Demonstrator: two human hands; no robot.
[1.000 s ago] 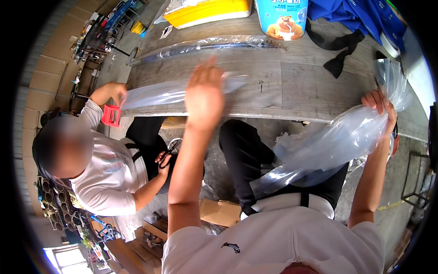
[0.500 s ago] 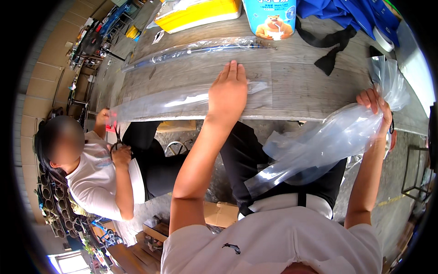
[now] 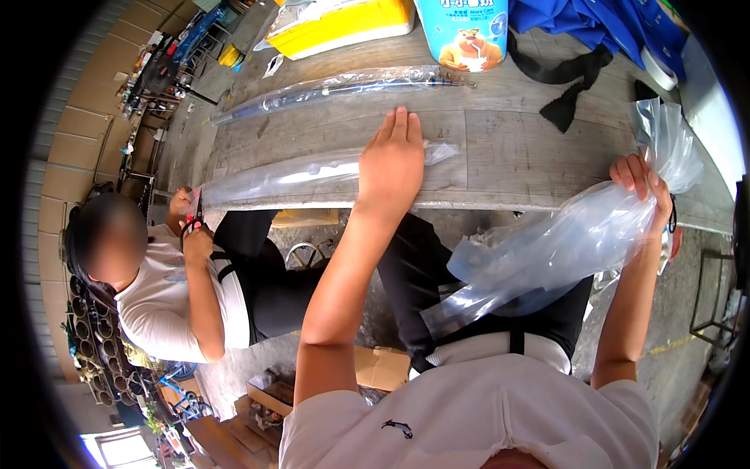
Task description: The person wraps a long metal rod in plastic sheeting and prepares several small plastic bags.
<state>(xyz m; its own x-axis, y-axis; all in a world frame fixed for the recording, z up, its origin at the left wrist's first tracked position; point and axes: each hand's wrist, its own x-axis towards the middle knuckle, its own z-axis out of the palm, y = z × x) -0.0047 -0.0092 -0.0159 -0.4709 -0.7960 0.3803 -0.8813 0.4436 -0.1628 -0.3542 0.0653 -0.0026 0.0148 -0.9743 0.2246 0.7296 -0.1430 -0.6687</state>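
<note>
My left hand lies flat, fingers stretched forward, pressing a long clear plastic sleeve onto the table. The sleeve runs left to a co-worker's hand, which holds its far end. In the co-worker's other hand, black scissors meet that end. At the right, my right hand is closed round a gathered bunch of clear plastic sleeves. The bunch drapes down over my lap, and its upper end fans out above my fist. Farther back on the table lies a blue fishing rod in clear wrap.
A yellow box and a blue bucket stand at the back of the grey wooden table. Nearby are a black strap, a tape roll and blue cloth. The co-worker sits at my left.
The co-worker's scissors have risen from below the table edge to the sleeve's end. My two hands have stayed almost where they were.
</note>
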